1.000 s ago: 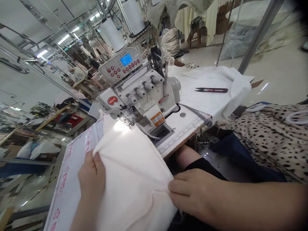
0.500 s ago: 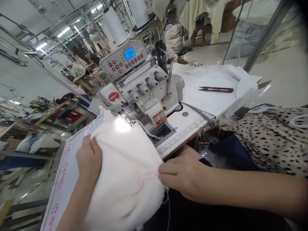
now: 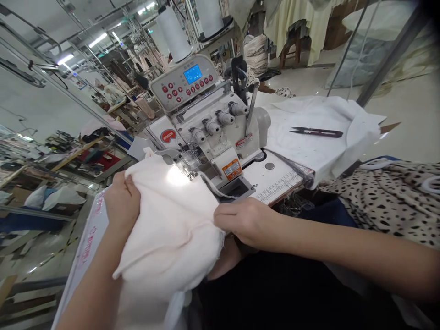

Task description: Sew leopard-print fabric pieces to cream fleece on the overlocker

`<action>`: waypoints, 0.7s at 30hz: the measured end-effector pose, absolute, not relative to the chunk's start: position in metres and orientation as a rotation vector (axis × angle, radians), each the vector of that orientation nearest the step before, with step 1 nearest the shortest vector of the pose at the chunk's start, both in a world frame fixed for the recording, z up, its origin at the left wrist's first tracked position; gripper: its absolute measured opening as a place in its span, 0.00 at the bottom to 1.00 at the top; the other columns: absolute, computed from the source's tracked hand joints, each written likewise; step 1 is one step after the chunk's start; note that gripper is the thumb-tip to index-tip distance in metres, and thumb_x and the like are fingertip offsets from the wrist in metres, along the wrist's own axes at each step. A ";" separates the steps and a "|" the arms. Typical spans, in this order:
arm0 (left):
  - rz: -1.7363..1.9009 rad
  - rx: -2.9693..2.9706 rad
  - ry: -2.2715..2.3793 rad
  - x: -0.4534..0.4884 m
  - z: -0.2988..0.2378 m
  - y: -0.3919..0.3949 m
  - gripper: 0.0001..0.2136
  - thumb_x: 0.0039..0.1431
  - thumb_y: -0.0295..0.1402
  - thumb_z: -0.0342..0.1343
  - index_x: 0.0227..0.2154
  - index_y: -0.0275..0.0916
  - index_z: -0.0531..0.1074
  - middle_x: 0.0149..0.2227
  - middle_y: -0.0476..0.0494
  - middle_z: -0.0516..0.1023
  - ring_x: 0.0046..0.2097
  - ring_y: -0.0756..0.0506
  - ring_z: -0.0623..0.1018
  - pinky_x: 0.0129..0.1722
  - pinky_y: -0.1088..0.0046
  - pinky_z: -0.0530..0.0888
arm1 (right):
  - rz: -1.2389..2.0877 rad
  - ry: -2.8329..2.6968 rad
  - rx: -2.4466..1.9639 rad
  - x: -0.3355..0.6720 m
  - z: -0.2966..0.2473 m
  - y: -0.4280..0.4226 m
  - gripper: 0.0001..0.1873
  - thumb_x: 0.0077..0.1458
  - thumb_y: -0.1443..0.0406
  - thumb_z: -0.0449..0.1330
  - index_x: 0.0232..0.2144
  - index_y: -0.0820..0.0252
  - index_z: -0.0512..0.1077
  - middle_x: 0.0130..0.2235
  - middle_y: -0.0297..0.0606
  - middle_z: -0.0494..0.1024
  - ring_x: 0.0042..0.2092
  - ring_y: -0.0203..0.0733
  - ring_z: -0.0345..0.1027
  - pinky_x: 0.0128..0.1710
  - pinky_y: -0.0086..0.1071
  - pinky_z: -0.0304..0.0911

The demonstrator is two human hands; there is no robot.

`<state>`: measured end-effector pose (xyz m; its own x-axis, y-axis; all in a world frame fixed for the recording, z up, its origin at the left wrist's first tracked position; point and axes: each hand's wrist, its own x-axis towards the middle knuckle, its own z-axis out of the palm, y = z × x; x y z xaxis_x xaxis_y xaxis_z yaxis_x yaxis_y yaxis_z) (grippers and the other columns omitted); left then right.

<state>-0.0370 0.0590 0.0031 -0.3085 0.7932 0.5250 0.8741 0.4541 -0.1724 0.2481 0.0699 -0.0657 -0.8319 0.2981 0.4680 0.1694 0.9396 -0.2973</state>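
A soft pale pink cloth [image 3: 168,229] lies bunched in both my hands, with its far end running under the presser foot [image 3: 187,167] of a white overlock sewing machine [image 3: 209,128]. My left hand [image 3: 122,204] grips the cloth's left side, with its fingers curled over a fold. My right hand [image 3: 245,222] pinches the cloth's right edge close to the machine's front. A twisted white thread chain [image 3: 215,189] trails from the needle area beside the cloth. The needle plate is hidden by the cloth and the foot.
A pair of thread snips [image 3: 316,132] rests on a white fabric piece [image 3: 309,146] right of the machine. Leopard-spotted fabric [image 3: 388,206] is heaped at right. A ruler scale [image 3: 278,183] is marked on the sewing table. Thread cones stand behind the machine, among factory racks.
Both hands have moved toward the machine, and the cloth is now gathered higher and more tightly bunched. My right hand has slid up and left along its edge. The view has shifted slightly.
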 end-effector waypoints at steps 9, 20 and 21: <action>-0.216 -1.438 -2.247 -0.049 0.011 0.075 0.21 0.63 0.37 0.31 0.48 0.28 0.60 0.32 0.40 0.70 0.37 0.41 0.71 0.36 0.67 0.63 | 0.238 -2.539 -0.357 0.229 -0.060 0.097 0.11 0.44 0.77 0.48 0.28 0.62 0.67 0.33 0.34 0.71 0.26 0.32 0.58 0.21 0.27 0.45; -0.513 -1.553 -2.417 -0.063 0.001 0.072 0.19 0.58 0.40 0.43 0.47 0.31 0.63 0.43 0.38 0.71 0.42 0.44 0.72 0.39 0.69 0.68 | 0.619 -2.128 -0.419 0.221 -0.081 0.103 0.13 0.58 0.70 0.46 0.43 0.63 0.66 0.47 0.43 0.70 0.48 0.38 0.63 0.43 0.30 0.60; -0.580 -1.514 -2.409 -0.060 0.002 0.058 0.19 0.58 0.40 0.44 0.47 0.32 0.63 0.44 0.39 0.70 0.43 0.45 0.72 0.39 0.70 0.69 | 0.672 -2.068 -0.473 0.225 -0.086 0.095 0.13 0.58 0.69 0.47 0.44 0.64 0.65 0.46 0.44 0.69 0.47 0.39 0.63 0.44 0.30 0.60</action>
<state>-0.0604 0.0584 0.0022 -0.4357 0.8058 0.4010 0.9000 0.3851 0.2042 0.2249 0.0952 -0.0864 -0.5358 0.5575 0.6341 0.0781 0.7805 -0.6203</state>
